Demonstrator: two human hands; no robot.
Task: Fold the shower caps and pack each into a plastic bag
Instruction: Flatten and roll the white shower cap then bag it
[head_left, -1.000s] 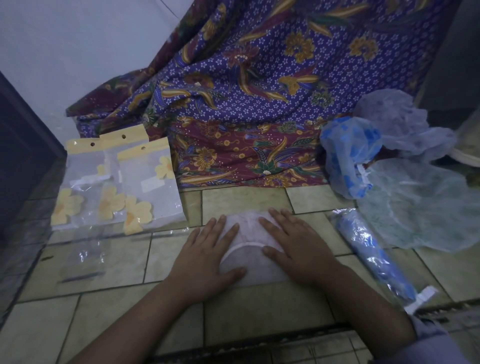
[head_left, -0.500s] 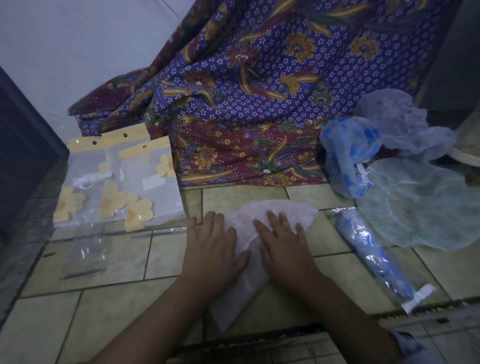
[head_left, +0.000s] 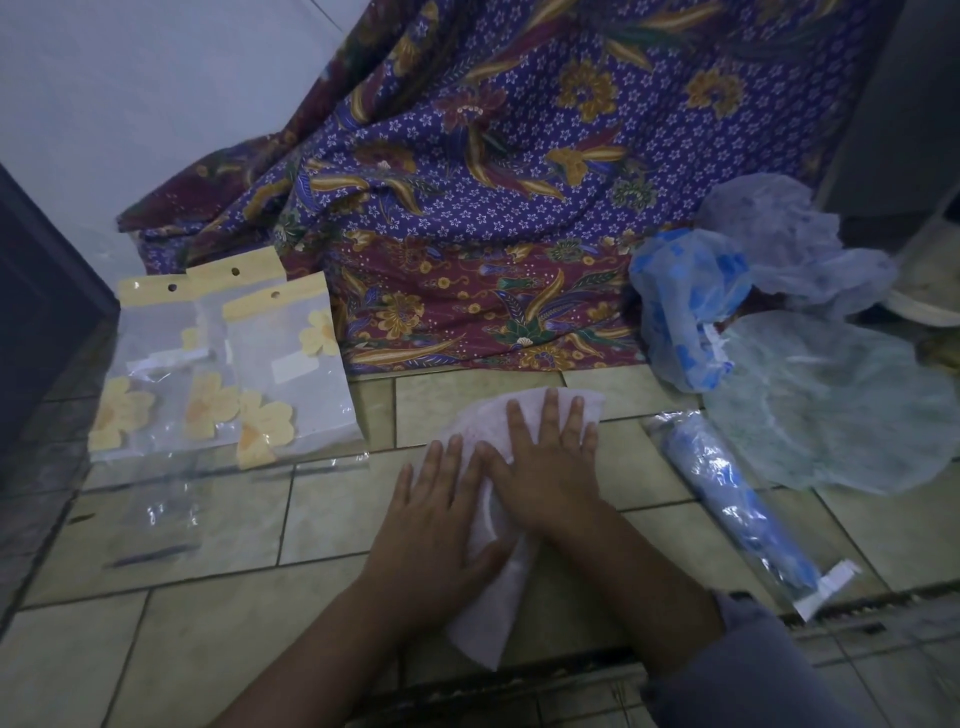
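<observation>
A pale pink-white shower cap (head_left: 488, 618) lies folded into a long wedge on the tiled floor. My left hand (head_left: 439, 525) rests flat on its left side, fingers spread. Pressing flat on its upper right part is my right hand (head_left: 550, 467), whose thumb side overlaps the left hand's fingers. Neither hand grips the cap. Several clear plastic bags with yellow headers and yellow flowers (head_left: 280, 374) lie to the left. An empty clear bag (head_left: 156, 519) lies in front of them.
Loose shower caps are heaped at the right: a blue one (head_left: 685, 306), a pale one (head_left: 779, 234) and a green-white one (head_left: 831, 405). A rolled blue cap in a clear bag (head_left: 737, 499) lies right of my hands. Purple batik cloth (head_left: 493, 182) drapes behind.
The cap went from a small rounded fold to a long wedge reaching toward me. My right hand slid up and to the right across it, and my left hand moved slightly lower.
</observation>
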